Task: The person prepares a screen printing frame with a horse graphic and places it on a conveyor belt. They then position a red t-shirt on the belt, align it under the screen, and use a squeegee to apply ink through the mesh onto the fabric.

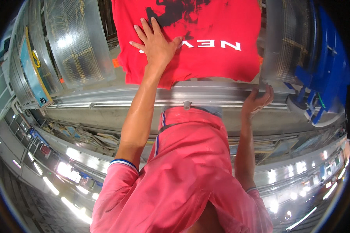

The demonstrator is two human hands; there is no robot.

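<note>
Left hand (156, 43) lies flat, fingers spread, on red T-shirt (206, 39) w/ black print; right hand (257, 101) curls round metal rail (105, 104) edge.

Shirt: pink-red polo shirt (182, 174), short-sleeved, loose over the torso.
Sleeve trim: blue and white striped band on the left cuff (122, 162); thin pale edge on the right cuff (252, 190).
Placket: dark blue and white edging.
Forearms: bare.

Hands at a red shirt on a print platen

The left hand (155, 44) lay flat, fingers spread, on the red T-shirt (206, 42); the right hand (257, 101) gripped the metal rail (105, 101) near the blue machine part (322, 66).
</note>
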